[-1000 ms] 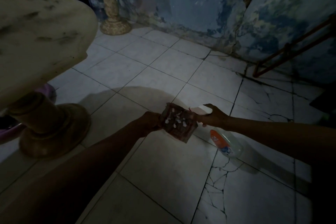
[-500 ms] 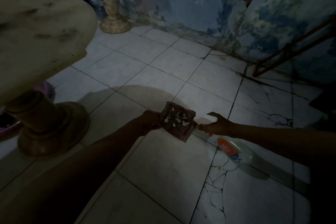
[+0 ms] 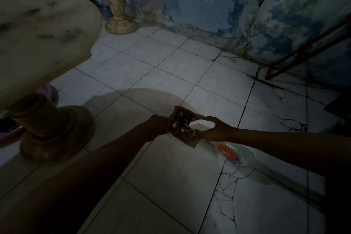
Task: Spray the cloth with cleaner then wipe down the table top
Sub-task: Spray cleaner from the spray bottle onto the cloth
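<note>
Looking down from the head cam in dim light: left hand (image 3: pixel 156 125) grips a dark folded cloth (image 3: pixel 183 126) w/ white foam flecks. Right hand (image 3: pixel 213 129) clasps the white trigger head of a spray bottle (image 3: pixel 235 155), nozzle just right of the cloth and probably aimed at it. Bottle body trails right. Pale round table top (image 3: pixel 43 40) lies upper left, nearer the left hand.

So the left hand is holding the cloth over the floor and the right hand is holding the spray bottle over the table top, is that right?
Not quite. The head view shows the right hand gripping the spray bottle over the tiled floor, not the table top, which is off to the left. The left hand does hold the cloth over the floor.
</note>
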